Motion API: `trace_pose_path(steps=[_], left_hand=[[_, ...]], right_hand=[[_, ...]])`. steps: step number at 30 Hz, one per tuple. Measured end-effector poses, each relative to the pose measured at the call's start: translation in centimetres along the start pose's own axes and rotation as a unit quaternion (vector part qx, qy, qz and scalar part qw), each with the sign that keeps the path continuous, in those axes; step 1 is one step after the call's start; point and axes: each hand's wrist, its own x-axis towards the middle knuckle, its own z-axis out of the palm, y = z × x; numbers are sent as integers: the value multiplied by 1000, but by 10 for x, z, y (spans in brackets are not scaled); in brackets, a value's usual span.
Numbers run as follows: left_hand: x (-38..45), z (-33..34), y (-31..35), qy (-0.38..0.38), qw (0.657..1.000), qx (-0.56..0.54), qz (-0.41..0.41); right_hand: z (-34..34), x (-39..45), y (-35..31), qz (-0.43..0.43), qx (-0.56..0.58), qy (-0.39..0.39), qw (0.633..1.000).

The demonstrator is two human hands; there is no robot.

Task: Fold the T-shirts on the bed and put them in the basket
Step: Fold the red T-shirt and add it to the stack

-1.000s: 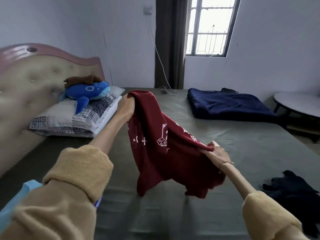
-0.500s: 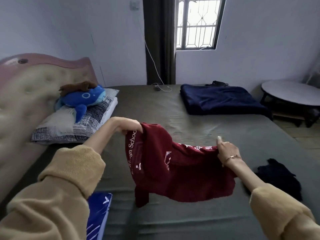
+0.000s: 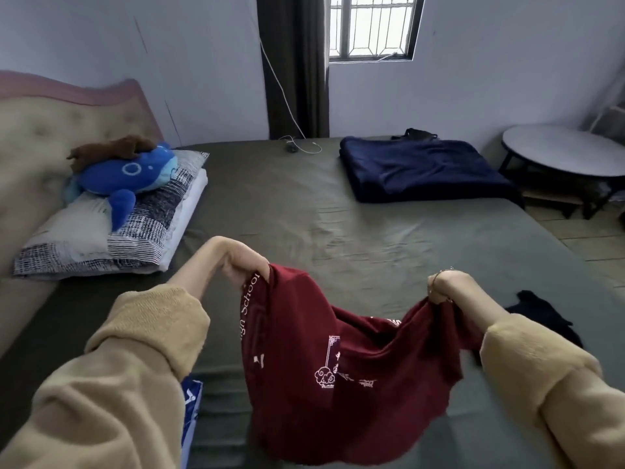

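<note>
A blue toy whale (image 3: 126, 176) lies on a pillow (image 3: 101, 238) with black and white checks. A brown soft toy (image 3: 111, 150) lies on top of the whale. Behind them is a padded headboard (image 3: 44, 130) with a pink edge. A folded dark blue blanket (image 3: 422, 170) lies at the far side. Near it is a white cable (image 3: 301, 145) that runs up the wall beside a dark curtain (image 3: 294, 66). There is a window (image 3: 372, 27) with bars. A round table (image 3: 568, 152) stands on the right, on a tiled floor (image 3: 595, 245).
</note>
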Motion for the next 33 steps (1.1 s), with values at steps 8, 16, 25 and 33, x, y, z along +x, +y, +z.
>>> trace_pose_path(steps=[8,16,25,33], left_hand=[[106,-73,10,423,821,-370,103],[230,8,-43,348,899,-257,-74],[289,81,-69,229,962,107,-100],[319,111,-89,239,875,407,-108]], right_hand=[[-22,148,-30,1,95,161,982],[90,201,-31,19,100,-71,992],[193,227,-20,203,435,-186,857],[209,259,-24,318,694,-87,640]])
